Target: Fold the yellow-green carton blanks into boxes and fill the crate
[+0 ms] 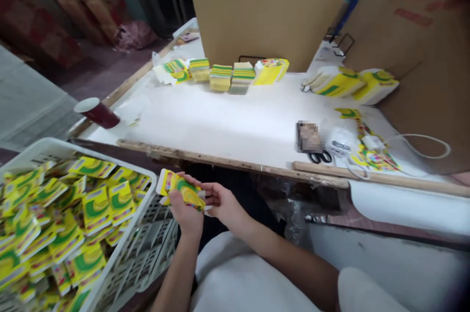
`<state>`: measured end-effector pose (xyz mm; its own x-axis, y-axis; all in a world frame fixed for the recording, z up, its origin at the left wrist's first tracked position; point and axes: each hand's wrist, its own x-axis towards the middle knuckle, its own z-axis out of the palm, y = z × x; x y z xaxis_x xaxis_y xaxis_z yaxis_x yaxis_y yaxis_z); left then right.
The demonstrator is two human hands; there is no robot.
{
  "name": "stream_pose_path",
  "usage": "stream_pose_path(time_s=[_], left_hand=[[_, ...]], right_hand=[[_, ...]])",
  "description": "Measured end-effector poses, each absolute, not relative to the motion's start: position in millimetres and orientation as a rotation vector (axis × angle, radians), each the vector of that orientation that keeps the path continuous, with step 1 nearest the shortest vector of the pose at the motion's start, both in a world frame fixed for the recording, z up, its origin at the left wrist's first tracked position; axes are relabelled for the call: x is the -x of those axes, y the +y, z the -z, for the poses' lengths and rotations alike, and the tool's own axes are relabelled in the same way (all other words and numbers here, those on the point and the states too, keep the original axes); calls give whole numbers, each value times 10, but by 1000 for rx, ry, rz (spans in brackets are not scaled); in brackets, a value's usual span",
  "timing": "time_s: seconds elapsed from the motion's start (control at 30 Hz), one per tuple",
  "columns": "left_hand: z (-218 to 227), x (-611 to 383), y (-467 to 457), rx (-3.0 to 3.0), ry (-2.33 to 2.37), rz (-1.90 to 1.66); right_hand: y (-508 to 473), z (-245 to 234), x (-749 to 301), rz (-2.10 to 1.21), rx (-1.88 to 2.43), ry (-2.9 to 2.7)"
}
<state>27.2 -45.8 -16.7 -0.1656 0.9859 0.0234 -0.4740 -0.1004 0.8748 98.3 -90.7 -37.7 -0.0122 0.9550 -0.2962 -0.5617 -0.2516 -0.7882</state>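
Below the counter's (235, 126) front edge, over the lap, a small yellow-and-green printed carton (180, 189) was held between both hands. The left hand (187, 214) was closed around its lower side, while the right hand (220, 202) pinched its near end with the fingertips. The carton looked flat, glossy and slightly bent, and it sat just beside the rim of the white crate (145, 219) heaped with like cartons. A loose pinch could have let it slip to the floor; a hard squeeze could have creased it. Scissors (320, 156) lay well apart on the counter.
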Motion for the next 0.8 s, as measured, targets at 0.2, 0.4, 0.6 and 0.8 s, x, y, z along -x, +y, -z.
stream_pose_path(time_s=[0.2,0.4,0.6,0.8], left_hand=[[175,-316,-425,-830,919,-1566],[103,-424,-453,-864,920,-1604],[150,-379,-540,-976,967,-1589],[236,-395,-666,-1150,1006,-1505]], right_hand=[[-940,589,-953,-1480,1337,-355],[-1044,610,-907,-1975,762,92],[-948,566,-1008,-1747,611,335],[-821,490,-1176,-1570,525,460]])
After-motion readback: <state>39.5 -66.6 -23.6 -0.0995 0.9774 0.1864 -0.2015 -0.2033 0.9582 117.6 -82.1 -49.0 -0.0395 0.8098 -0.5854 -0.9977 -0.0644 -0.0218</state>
